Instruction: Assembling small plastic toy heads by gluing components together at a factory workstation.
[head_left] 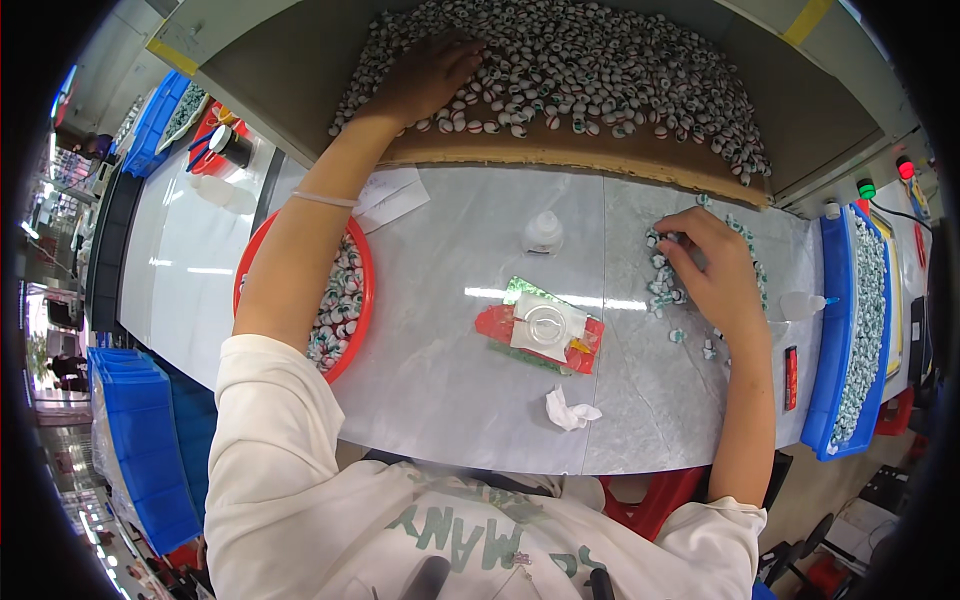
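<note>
My left hand (428, 78) reaches into the wide box, its fingers stretched over a heap of small round white pieces (590, 75) with red and dark marks. Nothing shows in its grip. At the right of the table, my right hand (712, 268) bends down with thumb and forefinger pinched at a small green-and-white piece (653, 239). More such green-and-white pieces (665, 288) lie scattered around and beyond it. Under my left forearm, a red round basin (369, 290) holds many white pieces with red and green marks.
Mid-table are a small clear dish (546, 322) on a red and green packet (495, 322), a white bottle (544, 233) and crumpled tissue (571, 409). At right stand a clear bottle (800, 305), a red strip-like object (791, 378) and a blue tray (822, 425) of pieces. Blue crates (145, 440) stand left.
</note>
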